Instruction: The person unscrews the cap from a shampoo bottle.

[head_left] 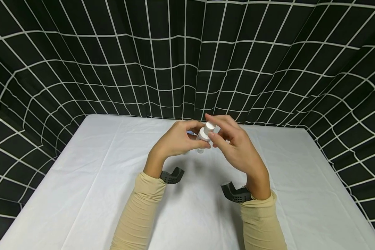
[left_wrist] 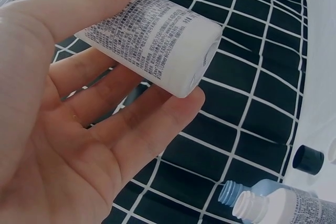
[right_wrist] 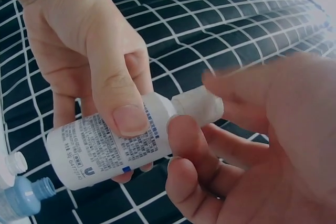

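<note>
A small white bottle (right_wrist: 100, 150) with dense printed text on its side is held up over the table, tilted. The left hand (head_left: 178, 139) grips its body, thumb on the label and fingers on the opposite side. In the left wrist view the bottle's base (left_wrist: 202, 64) points away from the palm. At the other end is a white cap (right_wrist: 199, 106), which the right hand (head_left: 232, 144) pinches between its fingertips. Part of the right hand (right_wrist: 273, 103) looks blurred in the right wrist view.
An uncapped blue bottle (right_wrist: 23, 198) and an uncapped white bottle (left_wrist: 299, 208) stand near the left hand, mostly hidden in the head view. A black cap (left_wrist: 308, 160) lies close to them. White cloth covers the table (head_left: 81, 194); black gridded curtains (head_left: 175, 62) surround its far side.
</note>
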Available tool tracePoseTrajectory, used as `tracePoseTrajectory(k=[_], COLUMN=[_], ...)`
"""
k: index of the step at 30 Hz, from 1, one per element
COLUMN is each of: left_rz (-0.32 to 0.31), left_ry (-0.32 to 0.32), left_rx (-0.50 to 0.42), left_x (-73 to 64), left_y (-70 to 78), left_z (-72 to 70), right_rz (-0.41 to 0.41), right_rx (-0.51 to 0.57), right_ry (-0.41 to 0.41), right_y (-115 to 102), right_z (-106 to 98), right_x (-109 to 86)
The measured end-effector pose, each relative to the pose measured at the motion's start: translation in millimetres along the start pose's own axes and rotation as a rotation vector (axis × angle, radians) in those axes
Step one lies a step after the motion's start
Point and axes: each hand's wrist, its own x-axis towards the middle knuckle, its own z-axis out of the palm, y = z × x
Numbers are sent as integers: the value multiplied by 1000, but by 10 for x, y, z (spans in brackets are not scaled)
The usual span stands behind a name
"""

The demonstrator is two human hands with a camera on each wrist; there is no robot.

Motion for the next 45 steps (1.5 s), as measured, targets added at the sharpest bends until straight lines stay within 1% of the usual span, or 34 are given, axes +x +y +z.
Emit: tracePoseTrajectory(k=[4,9,11,14,20,25,27,30,34,41,45], left_rz=[4,-1,-3,-1,19,32,25,14,13,29,21], left_ry=[-5,-16,-17,-14,-9,5,11,17,14,-1,-12], left_rx=[-5,-26,-33,-41,-34,-10,-6,-8,-29,-58,-47], left_x=[-4,-9,-9,-9,-15,-10,-9,-11,-11,-11,-12], left_y=[0,13,20,30,31,24,27,39,43,42,45], left_z=[1,18,26,31,15,6,1,-1,-1,7,22], right_rz=[37,122,139,143,104,69,58,43,58,119,146], right_rx=[-42,-38,-36,-38,-48,-25,-13,-5,0,18,28], right_ry=[52,132,152,170,177,122,99,87,98,177,198], right_y=[-4,1,0,-2,0,2,-3,-10,-20,-26,-24], right_z=[6,25,28,27,38,21,9,-3,-9,21,48], right_x=[-4,8,9,11,20,6,2,4,5,14,23])
